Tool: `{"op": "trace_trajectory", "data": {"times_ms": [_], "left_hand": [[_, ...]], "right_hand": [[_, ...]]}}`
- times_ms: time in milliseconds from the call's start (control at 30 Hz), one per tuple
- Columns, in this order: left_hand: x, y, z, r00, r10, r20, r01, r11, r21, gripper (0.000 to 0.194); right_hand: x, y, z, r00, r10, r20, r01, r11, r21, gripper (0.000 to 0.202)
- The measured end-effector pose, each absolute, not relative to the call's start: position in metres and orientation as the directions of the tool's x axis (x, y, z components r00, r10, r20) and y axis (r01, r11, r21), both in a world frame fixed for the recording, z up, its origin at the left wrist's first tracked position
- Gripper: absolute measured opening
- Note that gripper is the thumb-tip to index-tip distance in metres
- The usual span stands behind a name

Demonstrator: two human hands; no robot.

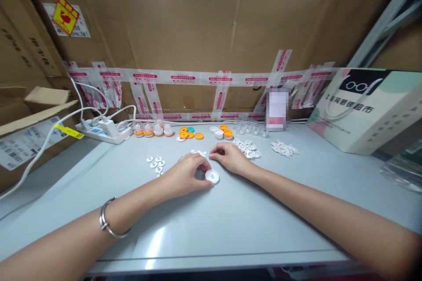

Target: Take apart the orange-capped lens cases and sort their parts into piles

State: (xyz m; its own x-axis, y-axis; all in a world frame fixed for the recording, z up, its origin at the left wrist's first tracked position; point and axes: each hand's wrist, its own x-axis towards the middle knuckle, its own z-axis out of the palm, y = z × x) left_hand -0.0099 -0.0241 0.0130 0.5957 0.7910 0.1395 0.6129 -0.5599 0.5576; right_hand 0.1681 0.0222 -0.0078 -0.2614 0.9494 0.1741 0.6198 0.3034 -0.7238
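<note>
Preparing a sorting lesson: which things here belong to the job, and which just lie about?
Likely the job:
- white round piece in the left hand
- pegged white discs
- orange pieces
- clear parts

Likely lying about:
- power strip
- paper bag
- open carton

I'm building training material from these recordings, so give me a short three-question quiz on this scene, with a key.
1. Multiple choice: what does the left hand hold? (a) an orange ring; (b) the white disc; (c) a plug.
2. True or false: the bracelet is on the right wrist.
3. Fill in: the power strip lies toward the ___ side of the table.

Key: 1. b. 2. False: the bracelet is on the left one. 3. left.
</note>
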Motion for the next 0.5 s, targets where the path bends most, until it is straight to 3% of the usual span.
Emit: {"op": "trace_trajectory", "data": {"times_ms": [233,500], "left_hand": [[-0.0100,-0.0218,0.0124,0.604,0.785,0.136,0.615,-0.568,0.548,0.022],[-0.0093,-0.0258,0.0137,0.616,0.775,0.144,0.611,-0.585,0.533,0.021]], "right_hand": [[0.1694,0.0209,-0.0097,-0.181,0.956,0.230,0.527,0.292,-0.798,0.017],[0.1713,0.0140,-0.0029,-0.267,0.940,0.212,0.451,0.316,-0.835,0.016]]}}
